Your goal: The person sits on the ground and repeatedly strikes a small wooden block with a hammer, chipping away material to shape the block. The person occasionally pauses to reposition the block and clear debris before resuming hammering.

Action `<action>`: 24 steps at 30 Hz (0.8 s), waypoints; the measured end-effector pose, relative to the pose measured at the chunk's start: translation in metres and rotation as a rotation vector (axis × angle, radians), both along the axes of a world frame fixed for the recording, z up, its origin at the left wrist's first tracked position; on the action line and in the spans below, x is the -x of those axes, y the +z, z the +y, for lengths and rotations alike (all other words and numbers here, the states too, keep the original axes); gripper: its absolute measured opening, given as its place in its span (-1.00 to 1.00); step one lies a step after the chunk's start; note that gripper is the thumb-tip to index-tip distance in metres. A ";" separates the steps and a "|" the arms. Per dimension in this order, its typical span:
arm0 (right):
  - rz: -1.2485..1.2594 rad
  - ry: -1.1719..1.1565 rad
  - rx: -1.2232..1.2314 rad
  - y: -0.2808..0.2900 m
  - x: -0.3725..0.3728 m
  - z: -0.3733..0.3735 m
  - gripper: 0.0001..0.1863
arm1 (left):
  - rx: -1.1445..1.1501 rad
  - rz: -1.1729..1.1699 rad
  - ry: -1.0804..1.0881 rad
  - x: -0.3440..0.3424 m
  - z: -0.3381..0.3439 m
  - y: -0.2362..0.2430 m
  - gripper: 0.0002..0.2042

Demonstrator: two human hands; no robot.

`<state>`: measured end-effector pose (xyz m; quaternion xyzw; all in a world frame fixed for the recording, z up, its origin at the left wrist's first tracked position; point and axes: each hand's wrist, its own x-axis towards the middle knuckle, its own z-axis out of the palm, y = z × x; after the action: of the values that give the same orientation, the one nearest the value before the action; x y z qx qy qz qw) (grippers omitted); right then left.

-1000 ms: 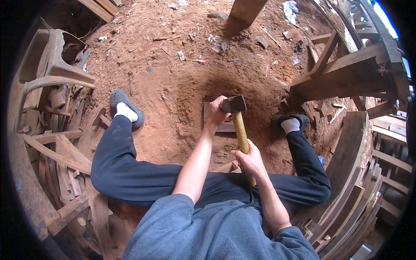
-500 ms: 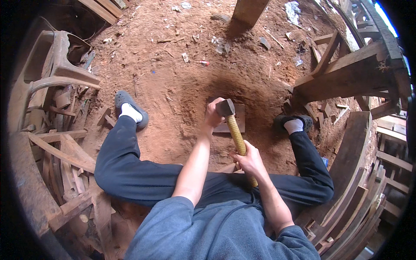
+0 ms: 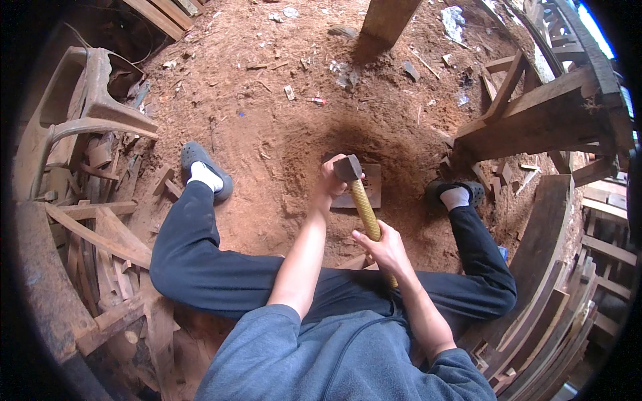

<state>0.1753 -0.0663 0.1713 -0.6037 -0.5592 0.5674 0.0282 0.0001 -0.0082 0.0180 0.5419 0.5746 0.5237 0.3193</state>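
Note:
A hammer (image 3: 366, 210) with a dark, blocky head and a yellow, textured handle slants across the middle, head away from me. My left hand (image 3: 330, 179) is closed at the head's left side, its fingertips partly hidden behind it. Lower down, my right hand (image 3: 386, 248) is around the handle, the thumb stretched out over it to the left; its other fingers are mostly hidden. Beneath the hammer head a flat, square-edged brownish plate (image 3: 372, 192) lies on the ground, partly covered by my left hand and the hammer.
Reddish, sawdust-like ground (image 3: 261, 147) with scraps lies between my spread legs. A wooden chair frame (image 3: 100, 127) and curved pieces stand at left. A heavy timber bench (image 3: 528, 110) is at right, with stacked planks (image 3: 545, 267) nearer me. A wooden post (image 3: 388, 23) rises ahead.
My right thumb has lifted and stretched out to the left across the handle. The hammer and my left hand stay nearly in place; the whole view has shifted slightly.

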 end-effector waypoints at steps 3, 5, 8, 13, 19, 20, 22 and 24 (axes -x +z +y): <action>0.006 -0.040 0.044 -0.001 -0.003 0.000 -0.59 | -0.010 0.030 -0.020 -0.002 0.003 -0.008 -0.82; 0.010 -0.068 0.092 -0.003 -0.004 0.000 -0.58 | 0.001 0.029 -0.022 -0.003 0.004 -0.014 -0.82; -0.010 -0.079 0.086 -0.007 -0.004 0.000 -0.57 | -0.029 -0.022 0.011 -0.006 0.006 -0.021 -0.84; -0.103 -0.056 0.021 -0.010 0.001 -0.001 -0.57 | -0.171 0.039 0.029 -0.009 0.008 -0.028 -0.76; -0.104 -0.146 0.027 -0.014 0.001 0.000 -0.55 | -0.041 -0.055 0.012 -0.011 0.009 -0.027 -0.79; -0.113 -0.131 0.005 -0.015 0.000 0.000 -0.58 | -0.037 -0.018 0.042 -0.012 0.009 -0.025 -0.79; -0.127 -0.098 -0.043 -0.015 0.001 0.003 -0.65 | -0.026 0.054 0.102 -0.014 0.010 -0.019 -0.76; -0.088 -0.128 0.049 -0.009 0.000 0.008 -0.74 | -0.047 0.086 0.118 -0.015 0.010 -0.012 -0.78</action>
<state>0.1748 -0.0588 0.1627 -0.6633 -0.5061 0.5507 0.0251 0.0155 0.0015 0.0063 0.5364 0.6062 0.5314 0.2500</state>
